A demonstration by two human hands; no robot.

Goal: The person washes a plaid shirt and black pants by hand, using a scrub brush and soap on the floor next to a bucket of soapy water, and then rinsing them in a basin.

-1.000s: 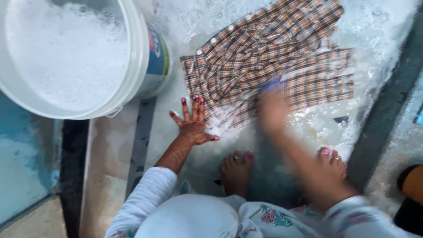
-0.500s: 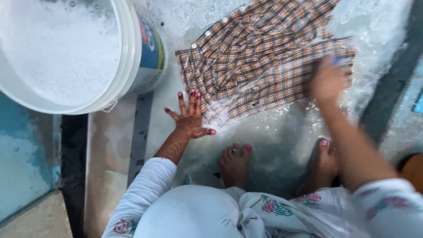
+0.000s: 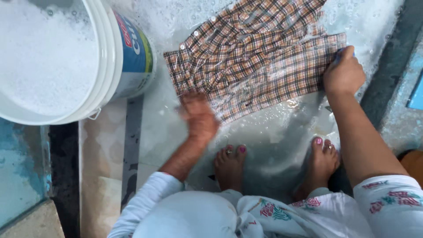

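A wet brown plaid shirt (image 3: pixel 251 53) lies spread flat on the soapy floor. My right hand (image 3: pixel 344 72) rests on the shirt's right edge, closed around a blue brush (image 3: pixel 342 52) of which only a sliver shows above the fingers. My left hand (image 3: pixel 199 115) is blurred at the shirt's lower left edge; whether it grips the cloth is unclear. My two bare feet (image 3: pixel 230 161) (image 3: pixel 323 158) stand in the water just below the shirt.
A large white bucket (image 3: pixel 115 53) full of foam stands at the upper left, close to the shirt's left corner. Suds cover the floor around the shirt. A dark raised strip (image 3: pixel 387 75) runs along the right side.
My right hand swept the brush from the middle of the shirt to its right edge. My left hand, flat with spread fingers before, has shifted right onto the shirt's lower edge and is now blurred.
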